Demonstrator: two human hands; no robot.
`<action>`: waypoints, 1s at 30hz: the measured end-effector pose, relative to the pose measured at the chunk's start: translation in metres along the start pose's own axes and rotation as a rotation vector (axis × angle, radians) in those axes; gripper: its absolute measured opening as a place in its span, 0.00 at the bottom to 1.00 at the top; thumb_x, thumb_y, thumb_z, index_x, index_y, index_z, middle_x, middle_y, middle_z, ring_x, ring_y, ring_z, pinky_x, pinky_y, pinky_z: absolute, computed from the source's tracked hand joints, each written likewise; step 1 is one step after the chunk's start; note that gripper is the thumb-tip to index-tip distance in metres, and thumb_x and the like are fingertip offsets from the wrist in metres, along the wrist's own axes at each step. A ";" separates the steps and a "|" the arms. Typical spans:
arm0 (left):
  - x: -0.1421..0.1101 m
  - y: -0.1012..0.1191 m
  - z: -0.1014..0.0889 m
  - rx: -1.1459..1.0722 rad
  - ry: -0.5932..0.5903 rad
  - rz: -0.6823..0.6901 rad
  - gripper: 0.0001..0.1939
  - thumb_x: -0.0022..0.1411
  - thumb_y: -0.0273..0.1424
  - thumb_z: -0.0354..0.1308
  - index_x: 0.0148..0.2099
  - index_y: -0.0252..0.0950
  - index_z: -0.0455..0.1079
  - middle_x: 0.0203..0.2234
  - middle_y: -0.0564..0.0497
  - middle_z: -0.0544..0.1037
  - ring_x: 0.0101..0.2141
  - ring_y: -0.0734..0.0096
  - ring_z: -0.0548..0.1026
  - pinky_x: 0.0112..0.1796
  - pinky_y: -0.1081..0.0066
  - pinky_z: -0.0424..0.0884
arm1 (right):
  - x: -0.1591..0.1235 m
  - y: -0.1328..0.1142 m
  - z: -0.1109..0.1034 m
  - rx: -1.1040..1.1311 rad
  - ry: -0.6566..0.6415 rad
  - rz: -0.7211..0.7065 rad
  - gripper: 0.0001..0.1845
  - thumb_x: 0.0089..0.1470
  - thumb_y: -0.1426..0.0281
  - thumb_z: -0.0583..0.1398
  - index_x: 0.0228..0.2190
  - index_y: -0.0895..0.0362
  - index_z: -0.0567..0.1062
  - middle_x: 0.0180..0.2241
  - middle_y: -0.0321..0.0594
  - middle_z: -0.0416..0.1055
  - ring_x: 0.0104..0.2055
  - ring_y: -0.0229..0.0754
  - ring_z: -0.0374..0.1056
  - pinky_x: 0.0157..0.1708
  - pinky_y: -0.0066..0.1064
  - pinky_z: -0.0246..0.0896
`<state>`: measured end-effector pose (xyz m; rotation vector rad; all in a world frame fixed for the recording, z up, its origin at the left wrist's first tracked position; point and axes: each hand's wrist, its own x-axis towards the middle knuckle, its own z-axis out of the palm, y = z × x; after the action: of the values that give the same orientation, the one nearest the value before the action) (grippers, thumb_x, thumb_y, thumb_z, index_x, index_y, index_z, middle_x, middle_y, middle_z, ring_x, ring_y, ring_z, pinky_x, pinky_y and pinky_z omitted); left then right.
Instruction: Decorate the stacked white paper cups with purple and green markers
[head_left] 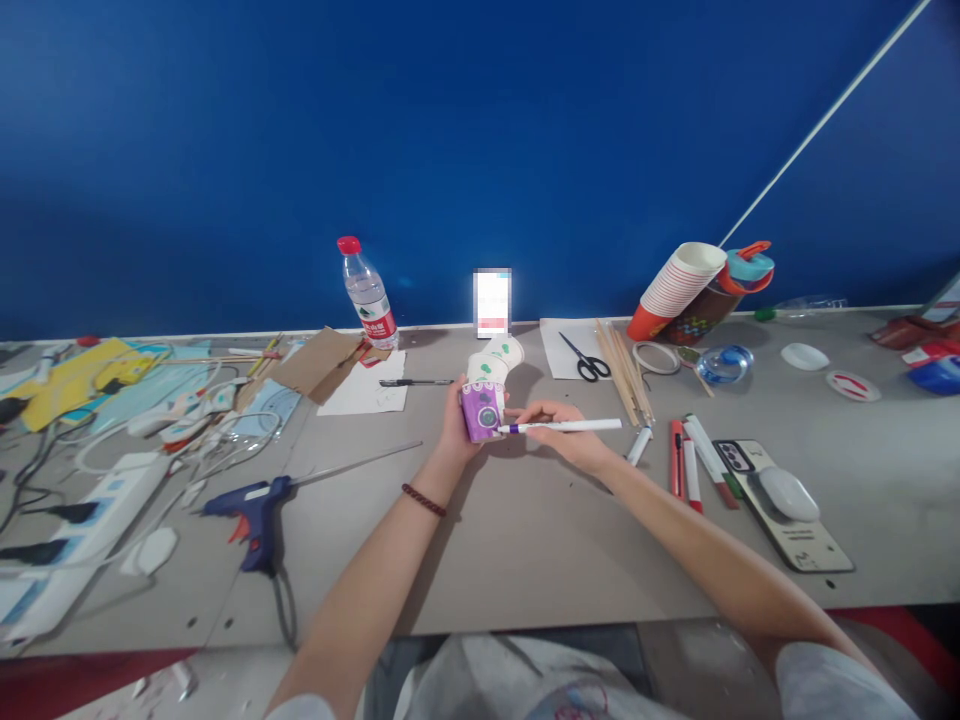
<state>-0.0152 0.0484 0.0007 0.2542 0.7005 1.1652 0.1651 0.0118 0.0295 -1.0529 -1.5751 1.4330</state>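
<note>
My left hand (454, 425) is wrapped round a paper cup (474, 412) whose side is coloured purple, with a dark round mark ringed in white. Pinched in my right hand (559, 428) is a white marker (581, 426) with a purple tip end, pointing left. Its tip meets or nearly meets the cup's lower right side; I cannot tell if they touch. Directly behind the purple cup are white paper cups (504, 350) with green marks, tilted to the right. A lit phone (493, 303) stands upright against the blue wall behind them.
A blue glue gun (259, 515) and a power strip (82, 540) with tangled cables lie left. A water bottle (369, 295) stands at the back. Rightward are scissors (586, 358), wooden sticks (624, 375), stacked cups (679, 290), several markers (691, 465) and a phone (787, 510).
</note>
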 end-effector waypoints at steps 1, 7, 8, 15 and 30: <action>0.000 0.000 0.000 0.004 0.002 -0.003 0.25 0.59 0.47 0.53 0.45 0.30 0.72 0.31 0.42 0.79 0.31 0.59 0.78 0.34 0.63 0.73 | 0.000 0.000 0.000 -0.001 0.001 0.005 0.06 0.49 0.65 0.64 0.30 0.54 0.76 0.41 0.44 0.80 0.56 0.54 0.69 0.47 0.42 0.68; 0.001 -0.001 0.001 -0.023 0.004 0.040 0.23 0.61 0.45 0.52 0.45 0.29 0.72 0.31 0.42 0.79 0.33 0.61 0.78 0.35 0.66 0.73 | 0.000 -0.004 0.000 -0.006 -0.041 0.021 0.03 0.48 0.68 0.63 0.28 0.54 0.76 0.38 0.43 0.80 0.58 0.54 0.67 0.45 0.40 0.68; 0.002 -0.001 0.001 -0.027 0.001 0.041 0.23 0.61 0.44 0.52 0.45 0.29 0.72 0.31 0.42 0.79 0.33 0.62 0.78 0.35 0.67 0.73 | 0.000 -0.004 0.000 -0.007 -0.047 0.013 0.03 0.48 0.68 0.63 0.27 0.54 0.77 0.36 0.43 0.80 0.59 0.54 0.67 0.46 0.40 0.67; 0.000 0.000 0.001 -0.005 0.002 -0.007 0.25 0.61 0.47 0.51 0.45 0.29 0.72 0.31 0.42 0.79 0.31 0.60 0.78 0.33 0.64 0.73 | 0.000 -0.001 -0.001 0.027 -0.012 0.003 0.06 0.49 0.66 0.64 0.30 0.54 0.76 0.39 0.43 0.80 0.56 0.53 0.69 0.51 0.43 0.65; -0.002 0.001 0.002 -0.021 0.015 -0.021 0.25 0.61 0.46 0.50 0.46 0.29 0.72 0.31 0.41 0.79 0.31 0.60 0.78 0.32 0.64 0.74 | 0.001 0.002 -0.002 0.045 -0.028 -0.018 0.04 0.49 0.67 0.63 0.29 0.54 0.75 0.38 0.43 0.80 0.56 0.54 0.70 0.52 0.44 0.63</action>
<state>-0.0151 0.0479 0.0038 0.2200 0.7024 1.1547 0.1664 0.0139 0.0281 -0.9947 -1.5610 1.4696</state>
